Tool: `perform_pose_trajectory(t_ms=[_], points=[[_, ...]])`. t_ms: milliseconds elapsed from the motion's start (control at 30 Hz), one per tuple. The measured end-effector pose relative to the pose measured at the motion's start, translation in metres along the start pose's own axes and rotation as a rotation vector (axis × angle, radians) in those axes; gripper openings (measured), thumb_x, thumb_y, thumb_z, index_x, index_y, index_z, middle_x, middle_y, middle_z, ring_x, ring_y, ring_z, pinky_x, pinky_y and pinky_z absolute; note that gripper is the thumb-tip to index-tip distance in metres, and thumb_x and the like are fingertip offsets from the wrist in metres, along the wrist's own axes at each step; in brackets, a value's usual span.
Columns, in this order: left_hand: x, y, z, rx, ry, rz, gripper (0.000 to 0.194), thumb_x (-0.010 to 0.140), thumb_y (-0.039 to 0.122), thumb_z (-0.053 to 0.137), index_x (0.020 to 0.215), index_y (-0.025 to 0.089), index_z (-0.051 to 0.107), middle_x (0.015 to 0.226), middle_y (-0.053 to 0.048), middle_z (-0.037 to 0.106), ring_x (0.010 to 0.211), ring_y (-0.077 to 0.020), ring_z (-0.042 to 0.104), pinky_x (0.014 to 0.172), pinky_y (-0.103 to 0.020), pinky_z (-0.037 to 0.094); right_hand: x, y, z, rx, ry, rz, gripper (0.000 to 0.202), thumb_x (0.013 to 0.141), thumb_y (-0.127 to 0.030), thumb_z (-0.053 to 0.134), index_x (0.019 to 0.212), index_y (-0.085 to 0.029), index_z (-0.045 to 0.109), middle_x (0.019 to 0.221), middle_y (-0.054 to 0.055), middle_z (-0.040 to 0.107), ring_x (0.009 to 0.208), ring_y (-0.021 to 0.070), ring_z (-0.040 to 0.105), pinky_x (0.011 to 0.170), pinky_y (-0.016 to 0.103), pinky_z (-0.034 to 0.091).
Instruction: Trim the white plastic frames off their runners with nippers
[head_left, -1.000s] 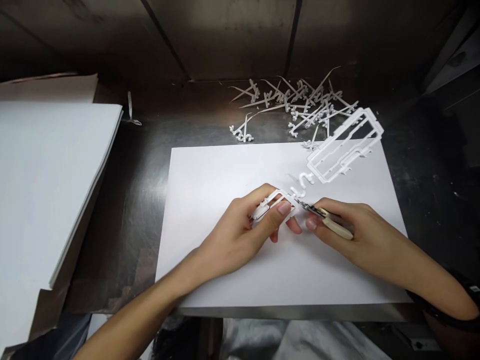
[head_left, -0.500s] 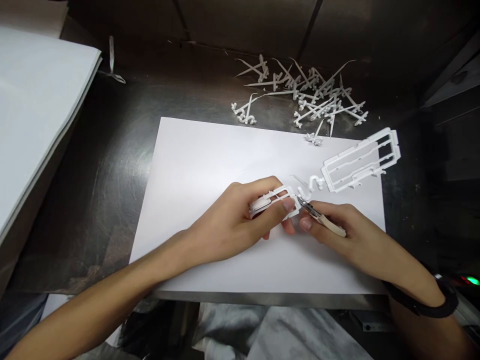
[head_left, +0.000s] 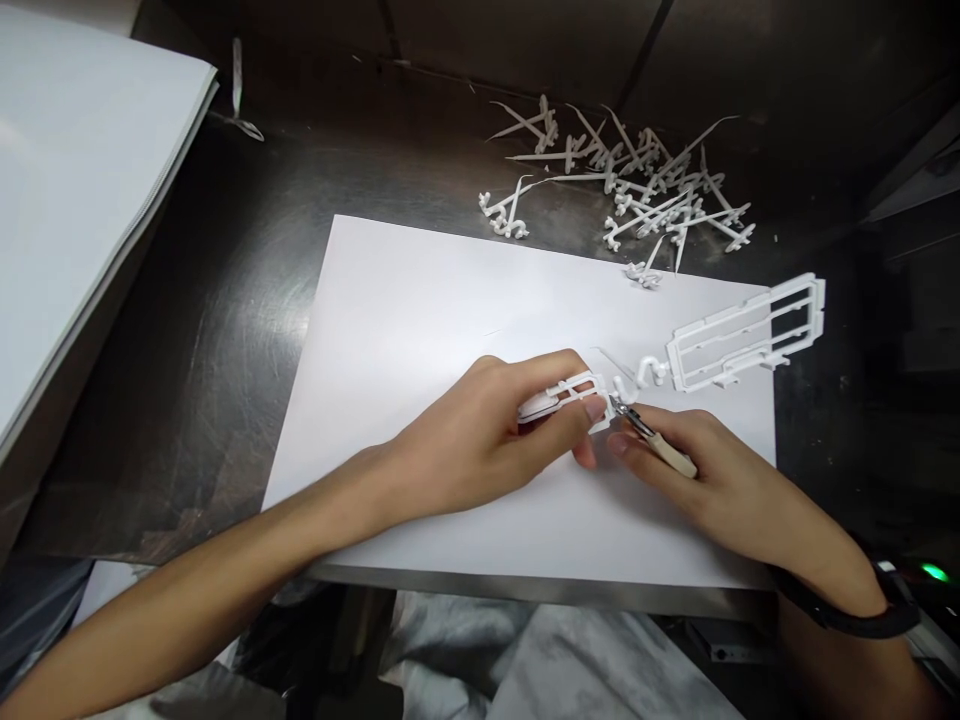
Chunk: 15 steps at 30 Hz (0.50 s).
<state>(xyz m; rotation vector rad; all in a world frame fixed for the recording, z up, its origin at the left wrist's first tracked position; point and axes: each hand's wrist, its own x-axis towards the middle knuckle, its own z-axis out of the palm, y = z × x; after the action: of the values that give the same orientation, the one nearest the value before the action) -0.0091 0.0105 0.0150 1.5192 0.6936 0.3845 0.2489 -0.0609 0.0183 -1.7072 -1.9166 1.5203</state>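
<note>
My left hand [head_left: 517,420] is closed on a white plastic frame [head_left: 574,388], thumb on top and fingers beneath, so much of the frame is hidden. From the frame's right end a curved white runner [head_left: 646,374] leads to a second slotted white frame [head_left: 742,335], which juts out past the paper's right edge. My right hand [head_left: 697,450] grips small nippers [head_left: 660,447] with cream handles. Their metal jaws meet the runner close to the left-hand frame; whether they are closed through it I cannot tell. A thin white sliver [head_left: 615,362] shows just behind the runner.
Under my hands lies a large white paper sheet [head_left: 397,300] on a dark metal table [head_left: 247,250]. Several cut white runner pieces [head_left: 652,190] are heaped behind it. A stack of white sheets [head_left: 90,180] stands at the left, with a thin strip [head_left: 238,90] beside it.
The far white frame has tilted, its outer end dropping a little. The whole view has shifted slightly. Both hands keep their hold, with the nippers still at the runner.
</note>
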Motion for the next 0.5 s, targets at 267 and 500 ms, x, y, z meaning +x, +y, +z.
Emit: perform_pose_trajectory(t_ms=[267,500], points=[[0.0008,-0.0063,0.0021,0.021,0.016,0.021,0.017,0.114,0.032,0.058,0.109,0.021,0.070,0.092,0.001,0.081,0.061,-0.0116,0.064,0.051,-0.025,0.037,0.0028,0.0026,0.0047,-0.015,0.031,0.000,0.038,0.118,-0.040,0.051,0.085,-0.022,0.055,0.078,-0.002,0.056,0.071,0.0208,0.049,0.066,0.035,0.033],[0.0025,-0.0069,0.0018,0.014,0.028,-0.004,0.013,0.112,0.029,0.062,0.107,0.021,0.071,0.092,0.003,0.080,0.062,-0.0111,0.063,0.051,-0.025,0.037,0.0018,-0.0002,0.0088,-0.025,0.085,0.038,0.048,0.120,-0.052,0.050,0.087,-0.020,0.065,0.068,-0.004,0.039,0.062,0.0180,0.034,0.059,0.035,0.026]])
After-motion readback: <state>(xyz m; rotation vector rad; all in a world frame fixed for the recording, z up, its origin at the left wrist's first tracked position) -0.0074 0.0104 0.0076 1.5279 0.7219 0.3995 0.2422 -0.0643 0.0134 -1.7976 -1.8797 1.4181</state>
